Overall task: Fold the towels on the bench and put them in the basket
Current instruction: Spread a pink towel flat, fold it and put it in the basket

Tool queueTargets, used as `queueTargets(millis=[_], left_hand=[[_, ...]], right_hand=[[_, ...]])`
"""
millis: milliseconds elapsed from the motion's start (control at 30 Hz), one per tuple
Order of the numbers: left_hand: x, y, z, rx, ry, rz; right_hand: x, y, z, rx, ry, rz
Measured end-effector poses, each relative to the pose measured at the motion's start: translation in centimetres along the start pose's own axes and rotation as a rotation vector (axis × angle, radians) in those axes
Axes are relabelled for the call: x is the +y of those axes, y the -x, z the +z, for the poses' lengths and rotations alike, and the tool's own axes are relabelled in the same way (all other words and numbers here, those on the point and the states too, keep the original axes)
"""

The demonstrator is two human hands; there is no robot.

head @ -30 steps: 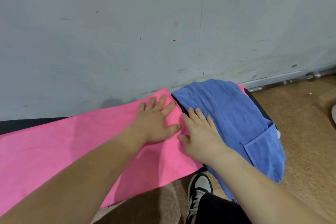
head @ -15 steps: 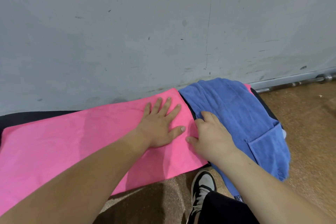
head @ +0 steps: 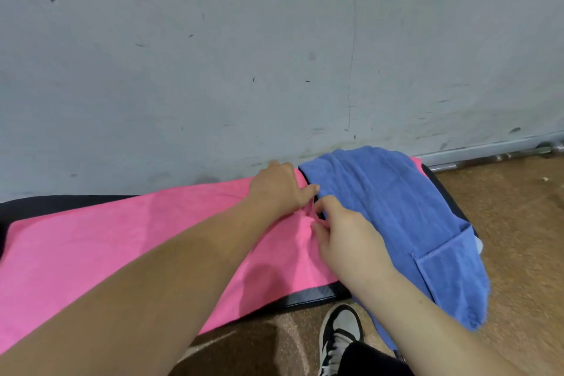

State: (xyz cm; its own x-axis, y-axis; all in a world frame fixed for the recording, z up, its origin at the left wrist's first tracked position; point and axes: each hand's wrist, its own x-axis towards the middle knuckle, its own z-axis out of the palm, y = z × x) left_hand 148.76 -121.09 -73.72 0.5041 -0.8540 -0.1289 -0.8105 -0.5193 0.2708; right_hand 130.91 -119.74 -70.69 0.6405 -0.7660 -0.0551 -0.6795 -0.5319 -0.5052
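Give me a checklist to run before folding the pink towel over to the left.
1. Far right corner of pink towel gripped by left hand: ok.
2. Its right edge pinched by right hand: ok.
3. Rest of pink towel flat on bench: ok.
4. Gap between that edge and blue towel: ok, a dark strip shows.
5. Whole blue towel on bench: not ok, it hangs over the front.
6. Place of basket: cannot tell, not in view.
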Motion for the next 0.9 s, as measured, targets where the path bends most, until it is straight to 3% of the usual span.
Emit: queueTargets(millis=[267,533,767,900], left_hand=[[0.6,0.2,-0.4,0.01,0.065,-0.084],[2.1,0.8,-0.8,0.214,0.748,0.101],[-3.7,4.4,-5.2,0.366,0.602,-0.051],[-10.0,6.9,-7.0,0.422,0.58,-0.192]], right_hand=[[-0.1,0.4,-0.6,-0.06,0.059,-0.003],[0.0,1.2,-3.0,0.063,-0.023,0.064],[-4.1,2.3,-2.0,0.1,-0.017,-0.088],[-9.2,2.4,0.2,0.003,-0.165,-0.203]])
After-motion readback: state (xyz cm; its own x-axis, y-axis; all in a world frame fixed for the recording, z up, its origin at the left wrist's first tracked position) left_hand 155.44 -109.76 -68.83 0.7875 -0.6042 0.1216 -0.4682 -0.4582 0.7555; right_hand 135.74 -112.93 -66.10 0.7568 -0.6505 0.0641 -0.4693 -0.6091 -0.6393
